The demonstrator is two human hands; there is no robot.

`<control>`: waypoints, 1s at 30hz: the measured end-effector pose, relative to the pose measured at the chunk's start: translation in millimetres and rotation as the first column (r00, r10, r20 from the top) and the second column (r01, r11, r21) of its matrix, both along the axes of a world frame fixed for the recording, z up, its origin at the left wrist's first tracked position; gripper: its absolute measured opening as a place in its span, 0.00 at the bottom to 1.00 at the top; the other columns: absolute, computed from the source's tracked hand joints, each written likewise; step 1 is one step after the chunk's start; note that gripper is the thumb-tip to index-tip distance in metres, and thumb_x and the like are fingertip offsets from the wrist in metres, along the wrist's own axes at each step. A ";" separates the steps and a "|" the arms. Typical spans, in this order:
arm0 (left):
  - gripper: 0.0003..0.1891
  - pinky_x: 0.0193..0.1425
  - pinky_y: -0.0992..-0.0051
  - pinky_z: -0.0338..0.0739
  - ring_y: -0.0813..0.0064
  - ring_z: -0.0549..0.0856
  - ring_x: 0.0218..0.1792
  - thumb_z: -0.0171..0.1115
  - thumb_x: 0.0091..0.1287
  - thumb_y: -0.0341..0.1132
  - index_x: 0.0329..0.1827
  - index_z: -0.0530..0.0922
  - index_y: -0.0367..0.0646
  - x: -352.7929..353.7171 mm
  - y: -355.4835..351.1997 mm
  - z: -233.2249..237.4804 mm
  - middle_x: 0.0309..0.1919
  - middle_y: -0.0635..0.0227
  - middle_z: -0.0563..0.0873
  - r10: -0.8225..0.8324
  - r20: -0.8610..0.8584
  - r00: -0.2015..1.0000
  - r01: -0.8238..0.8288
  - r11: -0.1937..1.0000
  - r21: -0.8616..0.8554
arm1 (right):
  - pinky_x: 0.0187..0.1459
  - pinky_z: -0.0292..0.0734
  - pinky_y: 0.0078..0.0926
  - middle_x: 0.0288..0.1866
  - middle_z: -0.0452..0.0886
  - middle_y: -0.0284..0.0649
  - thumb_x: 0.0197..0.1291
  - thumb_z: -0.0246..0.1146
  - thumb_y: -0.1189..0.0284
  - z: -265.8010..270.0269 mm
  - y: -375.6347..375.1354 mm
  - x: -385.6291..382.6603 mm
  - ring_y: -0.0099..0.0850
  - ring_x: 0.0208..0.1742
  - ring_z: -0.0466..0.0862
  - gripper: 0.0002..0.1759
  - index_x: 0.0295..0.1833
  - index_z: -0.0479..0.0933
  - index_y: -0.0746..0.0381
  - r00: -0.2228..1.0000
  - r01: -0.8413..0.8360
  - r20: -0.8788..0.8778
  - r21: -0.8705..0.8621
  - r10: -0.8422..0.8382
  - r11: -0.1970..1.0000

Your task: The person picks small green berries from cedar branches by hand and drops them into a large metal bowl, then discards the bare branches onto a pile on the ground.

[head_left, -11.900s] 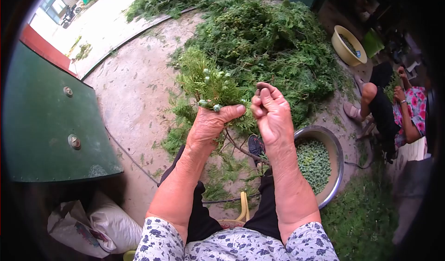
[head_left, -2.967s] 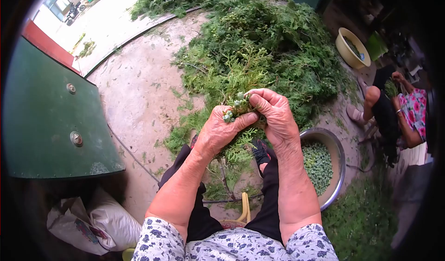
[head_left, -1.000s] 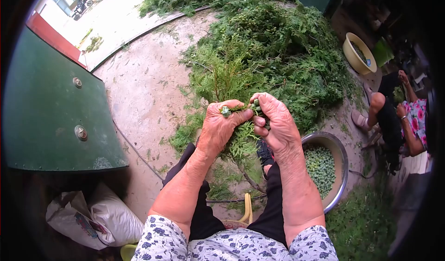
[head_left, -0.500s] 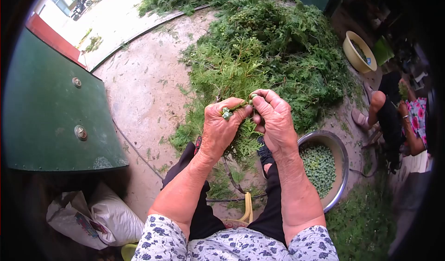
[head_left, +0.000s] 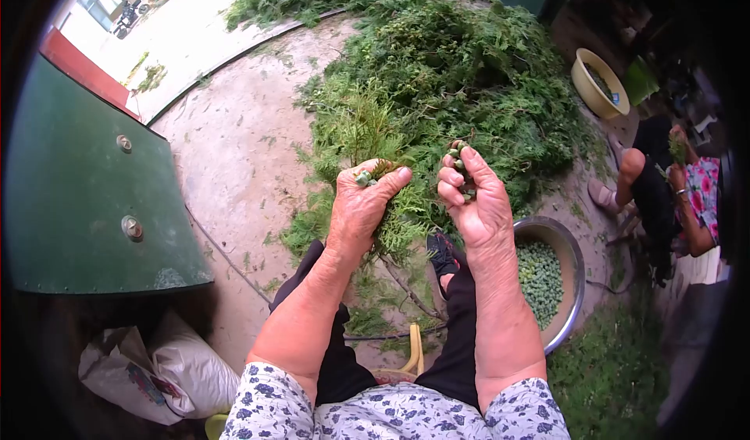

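Note:
My left hand [head_left: 355,210] is closed round a leafy cypress branch [head_left: 408,215], whose bare stem hangs down between my knees. Small green cones [head_left: 363,178] poke out above its curled fingers. To the right, apart from the branch, my right hand [head_left: 483,202] is raised with its fingers curled round several green cypress cones [head_left: 455,157]. Below and right of that hand stands a metal basin [head_left: 576,284] holding a heap of similar green cones [head_left: 539,280].
A large pile of cypress branches [head_left: 469,73] lies ahead. At right, another person [head_left: 680,182] sits holding a sprig, near a yellow basin [head_left: 580,81]. A green metal door [head_left: 94,198] stands at left, white sacks [head_left: 191,366] below it.
My right hand has drawn away from the left, to the right, with cones in its fingers. My left hand has shifted slightly left with the branch, whose stem has swung right.

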State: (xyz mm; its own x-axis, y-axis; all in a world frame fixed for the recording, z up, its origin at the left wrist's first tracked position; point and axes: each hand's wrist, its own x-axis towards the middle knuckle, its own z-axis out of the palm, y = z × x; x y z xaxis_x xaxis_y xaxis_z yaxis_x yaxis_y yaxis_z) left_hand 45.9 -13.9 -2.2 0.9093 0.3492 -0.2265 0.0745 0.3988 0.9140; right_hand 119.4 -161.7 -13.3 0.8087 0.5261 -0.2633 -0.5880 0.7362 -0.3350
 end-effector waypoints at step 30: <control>0.09 0.22 0.81 0.73 0.82 0.78 0.22 0.70 0.56 0.32 0.37 0.82 0.37 -101.9 -37.6 55.0 0.26 0.72 0.83 -0.122 -0.007 0.992 0.119 0.951 0.285 | 0.61 0.65 0.62 0.66 0.57 0.54 0.64 0.50 0.77 -86.1 -329.2 -120.2 0.54 0.66 0.60 0.23 0.63 0.57 0.72 0.656 0.604 0.063 -0.641 -0.752 0.473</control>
